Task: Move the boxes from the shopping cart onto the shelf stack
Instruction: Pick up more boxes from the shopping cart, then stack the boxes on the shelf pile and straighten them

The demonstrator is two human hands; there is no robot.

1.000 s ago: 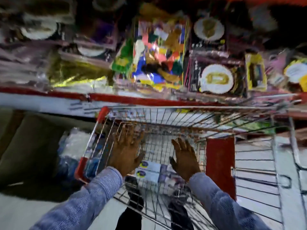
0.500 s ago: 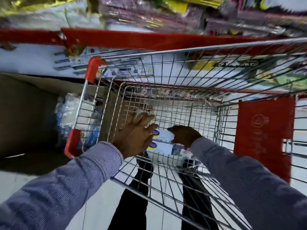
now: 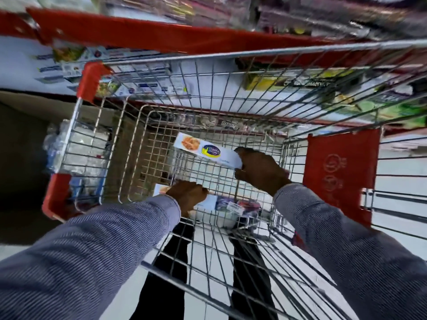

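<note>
I look down into a wire shopping cart (image 3: 147,139) with red corner guards. My right hand (image 3: 260,169) grips one end of a long white box (image 3: 205,150) with a blue and yellow logo and a food picture, held up inside the basket. My left hand (image 3: 188,196) is lower, closed on another white box (image 3: 208,202) that lies at the cart's bottom beside a few more packages (image 3: 238,207). The red-edged shelf (image 3: 161,38) with stacked goods runs across the top of the view.
A red panel (image 3: 339,172) of a second cart stands at the right. Plastic-wrapped goods (image 3: 76,148) sit on the floor left of the cart, beside a brown carton (image 3: 20,135). My dark trouser legs (image 3: 166,273) show through the cart's mesh.
My right hand has lifted a white box up from the cart's bottom. My left hand has dropped lower and closed on another box. The view has tilted further down.
</note>
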